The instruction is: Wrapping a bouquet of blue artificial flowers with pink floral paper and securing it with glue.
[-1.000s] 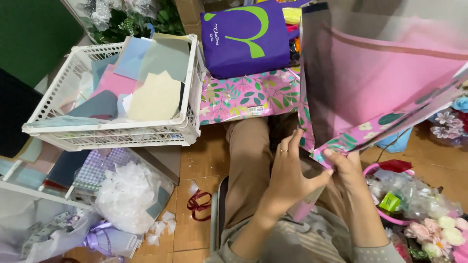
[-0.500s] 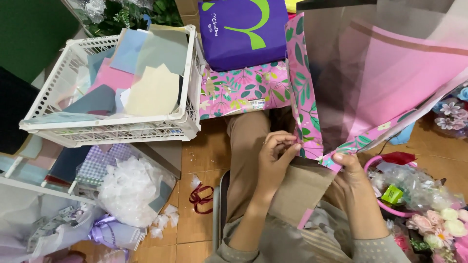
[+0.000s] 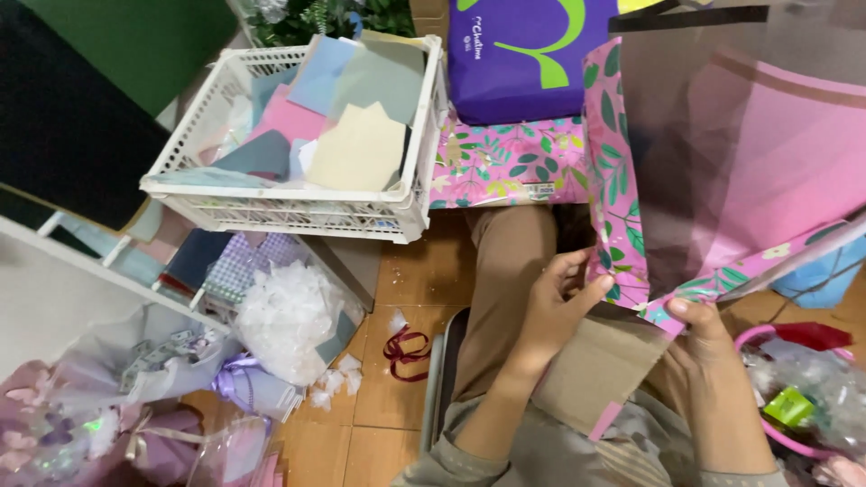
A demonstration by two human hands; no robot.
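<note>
my lap faces a tiled floor (image 3: 397, 424) crowded with supplies. largest item: the wrap (image 3: 722, 180), a stiff pink sheet with a floral leaf border and a smoky translucent layer over it, standing upright at right above my knees. behind it sits a purple bag (image 3: 523, 54) on a floral box (image 3: 505, 162). at left, a white crate (image 3: 298, 203) holds stacked paper sheets in pink, blue, grey and cream. below the crate lies a heap of white tissue (image 3: 289, 316), with a lilac ribbon (image 3: 236, 379) beside it and a small dark red ribbon (image 3: 406, 347) on the floor near my leg.

left hand (image 3: 555, 311): fingers curled, thumb pressed on the wrap's lower left corner, pinching the floral edge. right hand (image 3: 708, 356): thumb on top of the wrap's bottom edge, fingers under it, gripping. both hands are near each other along that bottom edge. a cardboard sheet (image 3: 600, 365) lies across my lap under the hands
</note>
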